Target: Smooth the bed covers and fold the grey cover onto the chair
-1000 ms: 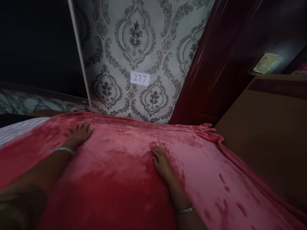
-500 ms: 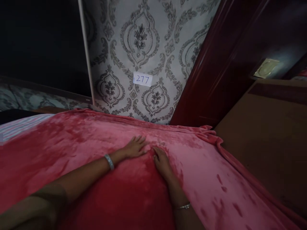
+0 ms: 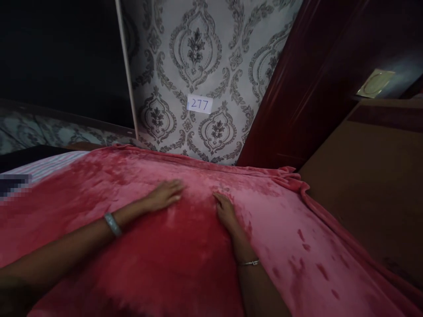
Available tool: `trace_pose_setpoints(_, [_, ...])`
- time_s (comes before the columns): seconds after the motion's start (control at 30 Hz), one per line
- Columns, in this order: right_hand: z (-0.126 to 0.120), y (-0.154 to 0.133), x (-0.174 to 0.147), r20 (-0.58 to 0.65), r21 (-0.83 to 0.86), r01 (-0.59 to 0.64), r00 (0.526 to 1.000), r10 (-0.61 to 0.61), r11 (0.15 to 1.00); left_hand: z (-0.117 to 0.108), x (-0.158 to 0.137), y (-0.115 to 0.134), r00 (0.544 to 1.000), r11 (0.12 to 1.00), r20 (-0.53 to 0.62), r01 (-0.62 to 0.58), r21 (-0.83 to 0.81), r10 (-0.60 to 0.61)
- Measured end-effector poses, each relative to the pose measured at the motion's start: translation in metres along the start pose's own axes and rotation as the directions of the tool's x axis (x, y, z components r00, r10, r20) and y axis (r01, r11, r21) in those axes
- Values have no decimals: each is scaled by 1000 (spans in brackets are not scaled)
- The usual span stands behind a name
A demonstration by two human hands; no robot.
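Observation:
A red plush blanket point(image 3: 185, 264) with lighter and darker brushed patches covers the surface before me. My left hand point(image 3: 163, 195) lies flat over it with the fingers stretched out, slightly blurred; a pale bracelet point(image 3: 113, 224) circles that wrist. Close by on the right, my right hand point(image 3: 226, 209) rests on the blanket, fingers extended and pointing away from me. A thin silver bangle point(image 3: 250, 263) is on the right wrist. Neither hand holds anything that I can see.
Behind the blanket stands a wall with patterned wallpaper point(image 3: 194, 48) and a paper label point(image 3: 200, 104) reading 277. A dark screen point(image 3: 59, 57) is at the left, a striped cloth point(image 3: 49, 164) below it. At right are a dark red door frame point(image 3: 274, 110) and a brown panel point(image 3: 370, 185).
My left hand has slid to the left across the blanket, away from the right hand. The right hand stays nearly in place. The darker red patch between the arms looks wider.

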State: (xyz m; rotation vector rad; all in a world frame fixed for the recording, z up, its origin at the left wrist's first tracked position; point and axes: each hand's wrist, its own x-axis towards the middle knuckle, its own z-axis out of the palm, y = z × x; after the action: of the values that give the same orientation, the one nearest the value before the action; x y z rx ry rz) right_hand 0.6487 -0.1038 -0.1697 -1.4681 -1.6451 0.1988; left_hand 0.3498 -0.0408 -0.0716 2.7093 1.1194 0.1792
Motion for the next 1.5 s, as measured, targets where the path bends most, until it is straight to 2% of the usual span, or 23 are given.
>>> trace_pose_setpoints(0.03, [0,0,0,0,-2,6,1000,-6,1000,-9,2,-15,987,987,-39,155,35,-153])
trace_pose_setpoints(0.07, [-1,1,0,-1,-2,12,1000,-12,1000,-17,3,-28,971,971,-62,235,46,-232])
trace_pose_setpoints(0.13, [-1,1,0,1,-1,19,1000,-19,1000,-30,-1,-45,945,946,-92,319,51,-314])
trace_pose_setpoints(0.23, [-2,0,1,11,8,7,1000,-7,1000,-33,-6,-48,942,943,-92,329,48,-324])
trace_pose_setpoints(0.33, [-3,-3,2,14,31,-14,1000,13,999,-13,-2,-27,957,956,-43,290,48,-288])
trace_pose_setpoints(0.37, [-4,-4,2,11,40,-19,1000,19,999,-3,-1,-16,968,967,-15,251,44,-250])
trace_pose_setpoints(0.43, [-6,-6,2,6,60,-25,1000,24,998,18,-3,15,994,996,50,93,15,-94])
trace_pose_setpoints(0.5, [-8,-7,2,8,75,-21,1000,21,997,35,-15,51,978,983,109,-172,-65,178])
trace_pose_setpoints(0.57, [-10,-8,1,13,80,-14,1000,13,997,43,-37,88,907,914,145,-373,-161,395])
trace_pose_setpoints(0.63, [-11,-9,2,16,77,-12,1000,11,997,40,-65,120,823,827,173,-484,-286,542])
trace_pose_setpoints(0.7, [-11,-9,3,16,75,-18,1000,17,997,30,-90,143,749,754,212,-516,-406,627])
trace_pose_setpoints(0.77, [-11,-9,3,20,74,-20,1000,19,997,19,-106,153,706,710,235,-509,-487,667])
trace_pose_setpoints(0.83, [-10,-9,3,22,72,-14,1000,13,997,13,-109,150,734,724,225,-480,-495,641])
trace_pose_setpoints(0.9, [-10,-10,3,16,65,-14,1000,13,998,12,-100,132,829,798,169,-425,-428,532])
trace_pose_setpoints(0.97, [-11,-11,3,16,57,-22,1000,21,998,13,-86,101,936,898,63,-312,-311,348])
trace_pose_setpoints(1.0, [-11,-11,3,18,54,-26,1000,25,998,14,-79,83,971,942,3,-230,-245,238])
trace_pose_setpoints(1.03, [-11,-11,3,24,53,-28,999,26,998,13,-73,63,990,974,-53,-139,-178,132])
trace_pose_setpoints(1.1, [-12,-10,3,36,58,-20,999,18,998,12,-69,25,991,998,-128,29,-60,-36])
trace_pose_setpoints(1.17, [-12,-9,4,35,64,-11,999,9,998,10,-73,-4,979,995,-177,101,6,-98])
trace_pose_setpoints(1.27, [-11,-7,5,30,73,-8,1000,6,997,16,-89,-21,976,991,-181,128,36,-120])
trace_pose_setpoints(1.33, [-10,-5,5,33,79,-4,999,1,997,26,-102,-12,983,993,-165,97,69,-85])
trace_pose_setpoints(1.43, [-9,-2,4,25,87,1,1000,-3,996,38,-127,28,991,992,-78,-100,79,106])
trace_pose_setpoints(1.5, [-9,0,3,19,99,2,1000,-3,995,39,-147,66,953,953,30,-301,-22,302])
